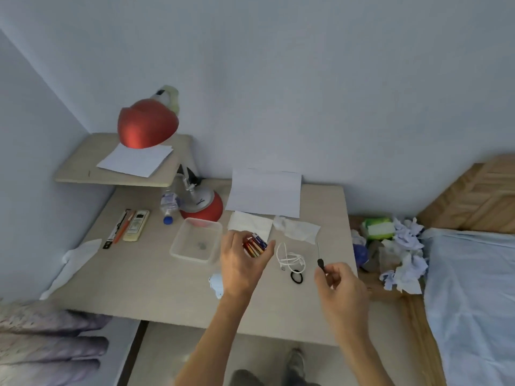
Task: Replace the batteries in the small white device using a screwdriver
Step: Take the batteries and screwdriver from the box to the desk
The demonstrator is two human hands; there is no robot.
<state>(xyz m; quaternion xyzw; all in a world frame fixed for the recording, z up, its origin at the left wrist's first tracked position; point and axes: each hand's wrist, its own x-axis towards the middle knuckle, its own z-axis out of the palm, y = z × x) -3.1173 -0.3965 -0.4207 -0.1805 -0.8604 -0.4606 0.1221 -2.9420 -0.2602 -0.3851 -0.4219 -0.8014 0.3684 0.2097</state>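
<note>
Your left hand [239,264] curls round the batteries [255,244] above the counter [139,274], your right hand [338,285] pinches the thin screwdriver [320,262] by its handle, and the white device [216,284] beside your left wrist looks light and slick, so take it by its edges.

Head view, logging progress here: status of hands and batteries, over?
Left hand grips batteries. Right hand holds screwdriver. White device on desk, partly hidden by left wrist. White cable, hair tie between hands.

Head-worn camera looks steeply down over the desk [139,288].
</note>
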